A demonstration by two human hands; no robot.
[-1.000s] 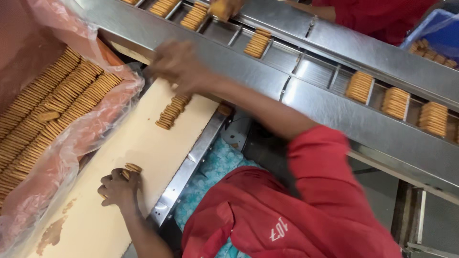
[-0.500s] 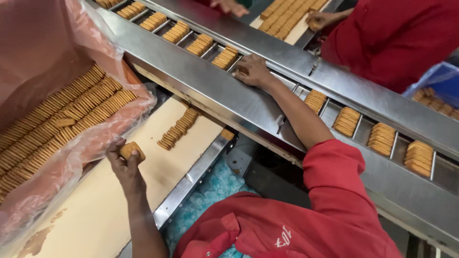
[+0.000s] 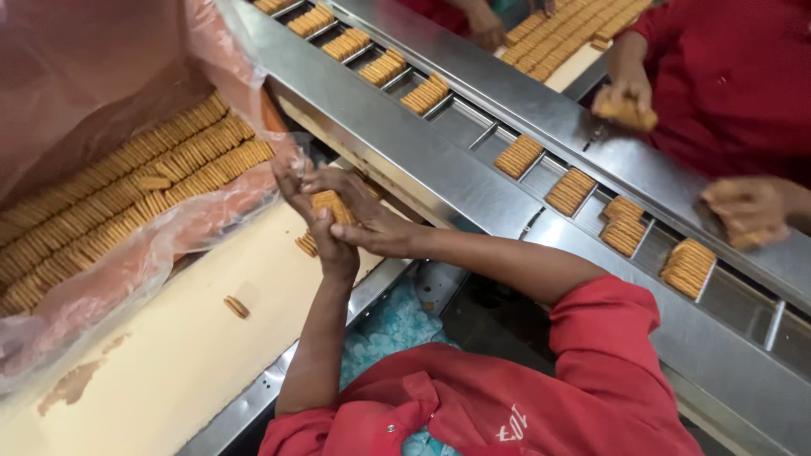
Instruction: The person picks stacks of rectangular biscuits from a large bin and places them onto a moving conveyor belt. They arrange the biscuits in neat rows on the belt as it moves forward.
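Both hands, left hand [image 3: 317, 221] and right hand [image 3: 365, 221], clamp one biscuit stack [image 3: 331, 205] just above the cream tray [image 3: 169, 355], beside the conveyor [image 3: 405, 143]. Loose squeeze could fan the stack, dropping biscuits near the stray biscuit [image 3: 236, 306].

Between the left hand [image 3: 317, 224] and the right hand [image 3: 367, 224], the biscuit stack [image 3: 331, 205] is mostly covered by fingers. The small biscuit row [image 3: 306, 245] just under the left hand is half hidden. Far beyond the right hand, a co-worker's hand [image 3: 743, 211] is blurred, and the top edge cuts another hand [image 3: 486, 24].
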